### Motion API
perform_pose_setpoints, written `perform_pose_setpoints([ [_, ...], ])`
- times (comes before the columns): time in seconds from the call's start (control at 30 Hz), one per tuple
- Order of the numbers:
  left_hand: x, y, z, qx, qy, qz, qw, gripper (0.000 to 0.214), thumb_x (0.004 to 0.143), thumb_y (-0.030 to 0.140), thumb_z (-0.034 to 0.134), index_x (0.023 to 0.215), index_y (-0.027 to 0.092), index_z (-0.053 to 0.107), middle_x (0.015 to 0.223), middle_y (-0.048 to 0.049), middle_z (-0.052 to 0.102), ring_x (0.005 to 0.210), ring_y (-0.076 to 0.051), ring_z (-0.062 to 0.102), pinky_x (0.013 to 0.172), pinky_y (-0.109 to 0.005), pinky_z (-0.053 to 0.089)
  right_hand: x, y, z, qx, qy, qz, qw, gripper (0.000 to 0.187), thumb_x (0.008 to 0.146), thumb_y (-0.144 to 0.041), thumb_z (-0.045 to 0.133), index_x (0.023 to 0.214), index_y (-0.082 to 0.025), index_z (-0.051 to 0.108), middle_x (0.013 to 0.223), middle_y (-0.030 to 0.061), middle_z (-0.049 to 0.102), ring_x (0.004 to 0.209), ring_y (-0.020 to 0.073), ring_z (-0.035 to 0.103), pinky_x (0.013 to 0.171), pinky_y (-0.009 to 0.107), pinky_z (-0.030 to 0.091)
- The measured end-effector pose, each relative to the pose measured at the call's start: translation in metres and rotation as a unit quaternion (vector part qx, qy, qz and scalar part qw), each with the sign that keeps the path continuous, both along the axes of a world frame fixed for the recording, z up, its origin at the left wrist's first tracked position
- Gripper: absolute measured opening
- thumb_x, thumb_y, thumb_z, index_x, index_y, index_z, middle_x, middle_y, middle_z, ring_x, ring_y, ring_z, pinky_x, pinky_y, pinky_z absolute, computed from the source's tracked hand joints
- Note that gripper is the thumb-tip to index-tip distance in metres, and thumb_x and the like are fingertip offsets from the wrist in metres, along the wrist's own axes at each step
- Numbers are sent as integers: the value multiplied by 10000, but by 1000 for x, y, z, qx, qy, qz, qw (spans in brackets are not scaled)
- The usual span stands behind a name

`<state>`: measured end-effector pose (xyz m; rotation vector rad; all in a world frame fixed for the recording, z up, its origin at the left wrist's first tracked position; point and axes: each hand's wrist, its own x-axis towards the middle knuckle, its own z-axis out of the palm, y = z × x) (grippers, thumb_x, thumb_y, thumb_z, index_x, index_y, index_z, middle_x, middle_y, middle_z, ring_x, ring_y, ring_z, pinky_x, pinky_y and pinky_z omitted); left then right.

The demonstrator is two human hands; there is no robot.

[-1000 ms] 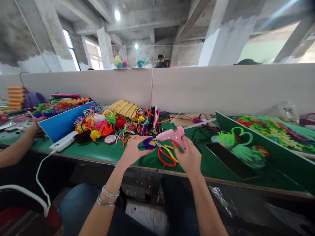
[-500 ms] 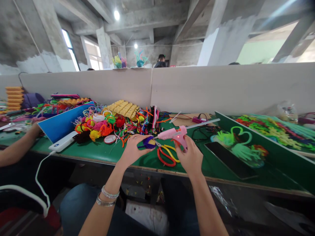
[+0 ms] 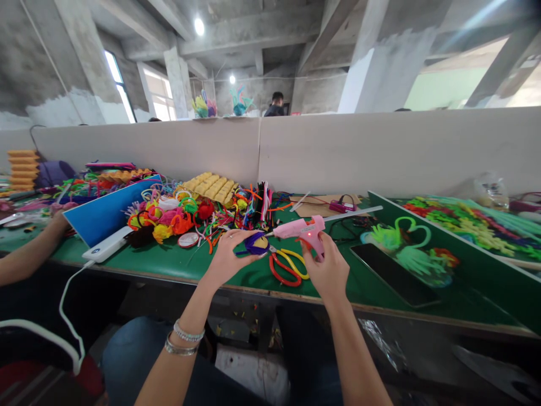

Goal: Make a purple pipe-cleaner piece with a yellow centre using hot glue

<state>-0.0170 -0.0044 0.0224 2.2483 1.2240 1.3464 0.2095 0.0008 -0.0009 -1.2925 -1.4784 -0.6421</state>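
Note:
Between the fingers and thumb of my left hand (image 3: 226,257) is a small cup-like piece wrapped in dark purple pipe cleaner (image 3: 252,242), its yellowish round face turned toward the right. My right hand (image 3: 328,268) is closed around the handle of a pink hot glue gun (image 3: 307,232). A long clear glue stick (image 3: 355,213) juts from the gun's back end, and a small red light glows on its side. The gun's nozzle is at the upper edge of the purple piece; whether it touches I cannot tell. Scissors with red and yellow handles (image 3: 287,269) lie on the table just below the gun.
Colourful pipe-cleaner pieces (image 3: 169,211) and a yellow egg-carton sheet (image 3: 210,187) heap at back left, beside a blue board (image 3: 107,211) and white power strip (image 3: 107,245). A phone (image 3: 393,274) and green pipe-cleaner swans (image 3: 412,248) lie right. Another person's arm (image 3: 36,248) reaches in at far left.
The purple piece has turned in my left hand, so more of its yellowish face shows. The glue gun has shifted slightly to the right and its nozzle sits a little higher.

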Motion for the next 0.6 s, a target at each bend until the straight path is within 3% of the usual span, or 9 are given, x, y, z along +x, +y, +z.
perform_pose_setpoints([
  [0.3,1,2,-7,-37,-65,-31,997,515,682,385,690,1161,272,539,1164,-50,578,1096,-218,499,952,-370,380,-3,-2,3,4,23,21,999,304,801,-356,535,1018,-145,554,890,110,676,695,184,637,535,245,457],
  [0.43,2,4,-11,-19,-30,-25,999,596,678,386,695,1225,280,482,1193,-64,553,1110,-231,488,963,-395,365,-4,-3,4,-3,13,21,1000,292,797,-372,529,996,-160,557,878,100,669,637,170,615,508,243,440],
  [0.6,2,5,-10,19,0,-17,1000,510,690,380,686,1165,272,537,1144,-63,583,1088,-234,488,974,-417,353,-5,-3,4,-5,16,11,1000,348,774,-424,560,982,-145,556,874,105,661,602,159,595,499,239,434],
])
